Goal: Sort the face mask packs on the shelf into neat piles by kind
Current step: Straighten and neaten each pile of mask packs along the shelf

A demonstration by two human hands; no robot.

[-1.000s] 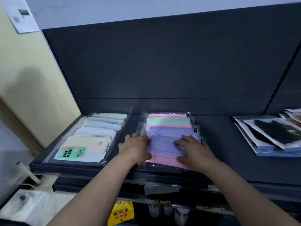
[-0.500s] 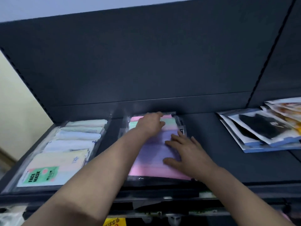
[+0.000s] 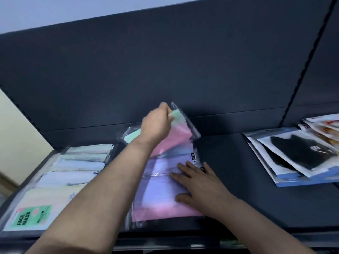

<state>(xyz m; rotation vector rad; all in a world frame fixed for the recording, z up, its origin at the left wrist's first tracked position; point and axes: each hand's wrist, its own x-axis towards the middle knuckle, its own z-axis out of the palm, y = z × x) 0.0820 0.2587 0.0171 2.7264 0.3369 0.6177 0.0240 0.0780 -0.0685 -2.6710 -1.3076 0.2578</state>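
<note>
While the left hand (image 3: 157,123) pinches the far end of the top pack (image 3: 180,133) with fingers curled round it, so that end is raised and the pack tilts off the stack, the right hand (image 3: 200,186) lies flat with straight fingers, pressing down on the pastel pile (image 3: 159,197) below and nearer the person than the grip. The pack's near end touches the pile.

Surface: a dark matte shelf (image 3: 229,173), level, with a dark back panel (image 3: 165,70) rising just behind the grip. A cream wall (image 3: 16,136) shows far left of it.

Left of the grip and nearer the person is the FACE MASK pile (image 3: 60,178) — pale packs fanned front to back, just beside the pastel pile. Right of the grip, well apart, the black-mask packs (image 3: 300,156) lie skewed and overlapping, with more printed packs at the frame edge behind them.

Edges: the front lip (image 3: 256,235) runs under both forearms, and a perforated upright (image 3: 310,57) splits the back panel to the right of the grip. There is a bare stretch of shelf between the pastel pile and the black-mask packs, and open air above the grip in front of the panel.
</note>
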